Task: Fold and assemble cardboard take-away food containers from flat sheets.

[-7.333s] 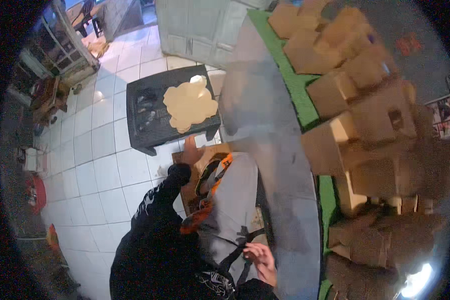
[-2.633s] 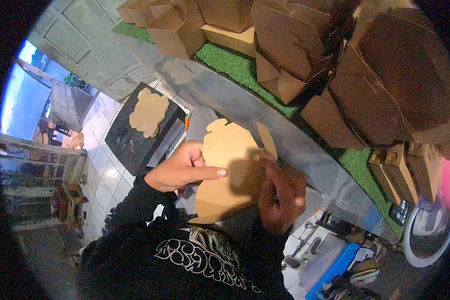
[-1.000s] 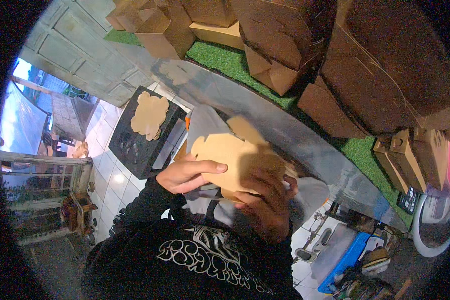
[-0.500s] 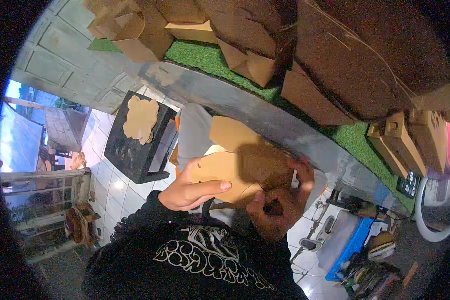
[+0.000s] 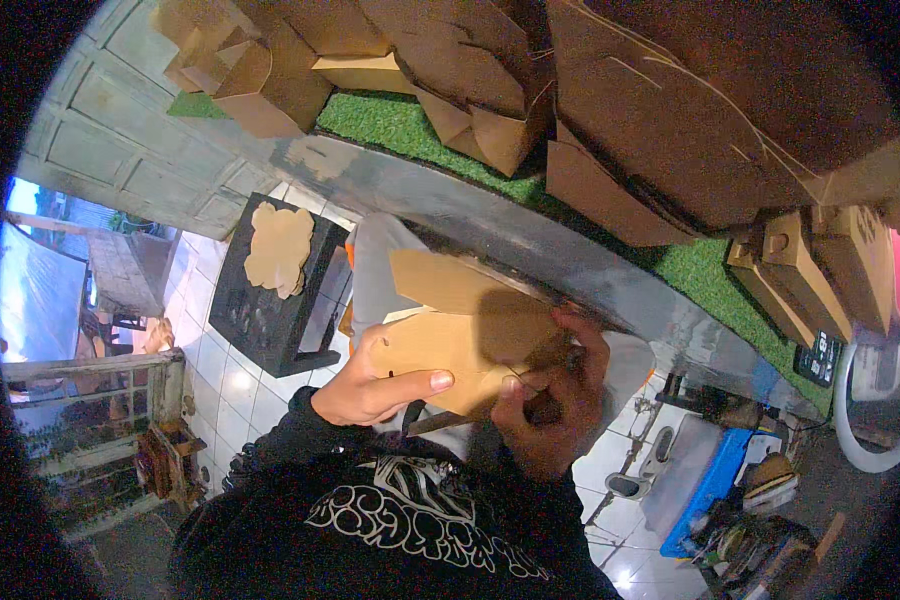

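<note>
Cut sheets (image 5: 279, 248) lie on a crate (image 5: 270, 295) (left of both hands).

We see the left hand (image 5: 375, 380) and the right hand (image 5: 555, 400) both gripping a flat brown cardboard cutout (image 5: 470, 335) partly folded between them. Beyond it stand a black crate (image 5: 260, 320) topped with more cutouts (image 5: 280, 248) and stacked folded boxes (image 5: 670, 110) on green turf (image 5: 390, 125).

The cardboard blank (image 5: 460, 335) is now partly folded, one flap standing up, where it was flat before. Left hand (image 5: 375, 380) and right hand (image 5: 555, 400) grip its lower edge closer together.
</note>
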{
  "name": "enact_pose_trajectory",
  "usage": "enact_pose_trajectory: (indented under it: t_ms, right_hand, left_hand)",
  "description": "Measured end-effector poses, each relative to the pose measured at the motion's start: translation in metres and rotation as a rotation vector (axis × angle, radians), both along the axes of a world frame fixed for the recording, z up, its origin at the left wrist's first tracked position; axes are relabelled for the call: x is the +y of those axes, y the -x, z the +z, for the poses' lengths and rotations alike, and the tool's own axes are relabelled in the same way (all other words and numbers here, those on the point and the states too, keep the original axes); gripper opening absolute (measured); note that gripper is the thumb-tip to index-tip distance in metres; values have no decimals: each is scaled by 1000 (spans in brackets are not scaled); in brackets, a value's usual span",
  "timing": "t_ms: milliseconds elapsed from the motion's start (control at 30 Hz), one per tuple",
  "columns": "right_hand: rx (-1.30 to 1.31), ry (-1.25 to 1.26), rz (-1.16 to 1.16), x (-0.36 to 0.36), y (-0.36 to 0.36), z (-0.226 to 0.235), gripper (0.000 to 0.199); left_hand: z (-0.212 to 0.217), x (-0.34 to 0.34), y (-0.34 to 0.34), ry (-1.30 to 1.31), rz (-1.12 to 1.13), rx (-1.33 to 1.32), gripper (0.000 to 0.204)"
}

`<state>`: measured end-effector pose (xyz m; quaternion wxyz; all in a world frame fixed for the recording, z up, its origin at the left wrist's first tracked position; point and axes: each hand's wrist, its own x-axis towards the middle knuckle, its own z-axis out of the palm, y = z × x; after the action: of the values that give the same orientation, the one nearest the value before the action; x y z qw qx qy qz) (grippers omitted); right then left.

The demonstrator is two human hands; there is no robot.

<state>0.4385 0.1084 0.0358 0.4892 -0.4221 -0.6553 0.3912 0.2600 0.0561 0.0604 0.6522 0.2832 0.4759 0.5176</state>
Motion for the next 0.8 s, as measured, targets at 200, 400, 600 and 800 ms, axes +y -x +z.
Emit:
enact_pose_trajectory:
  t_ms: [200,400,600,800]
  right_hand:
    - [302,-94,-168,8,13,-3,41]
    - [-316,-179,427,26,-17,2,102]
    - [-221,54,474,25,-14,-15,111]
    - [42,198,358,23,-9,-63,110]
  left_hand:
    - [1,3,6,-38,-76,117,42]
    - [16,7,19,-73,-179,229,42]
    - [33,5,29,34,-248,169,53]
    - [48,-8,75,-319,276,428,63]
